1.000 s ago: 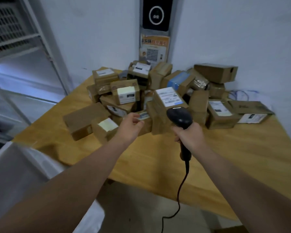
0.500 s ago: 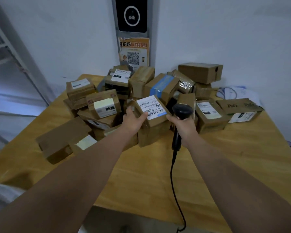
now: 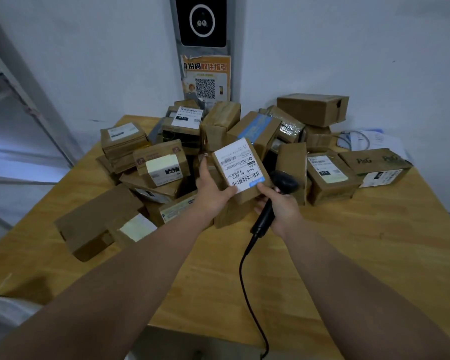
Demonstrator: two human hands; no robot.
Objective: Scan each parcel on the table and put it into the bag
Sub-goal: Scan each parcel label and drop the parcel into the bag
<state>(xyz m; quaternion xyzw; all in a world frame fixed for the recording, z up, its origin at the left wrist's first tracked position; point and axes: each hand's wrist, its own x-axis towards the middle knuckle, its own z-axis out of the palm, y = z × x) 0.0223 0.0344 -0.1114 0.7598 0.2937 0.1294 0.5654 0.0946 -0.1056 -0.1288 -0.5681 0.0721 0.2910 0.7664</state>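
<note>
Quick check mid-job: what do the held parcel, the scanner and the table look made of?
The parcel: matte brown cardboard, going by its folded edges, with a white paper label on top. The scanner: black plastic, probably, faintly glossy on the head; its cable looks rubber-coated. The table: light wood with visible grain, smooth; solid or veneer is unclear.

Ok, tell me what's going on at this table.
A person is working through a heap of cardboard parcels on a wooden table. The left hand grips one parcel, tilted so its white barcode label faces up. The right hand holds a black corded scanner just beside that parcel, one finger touching its corner. The scanner head is not over the label, so the scan looks not yet done. No bag is in view.
</note>
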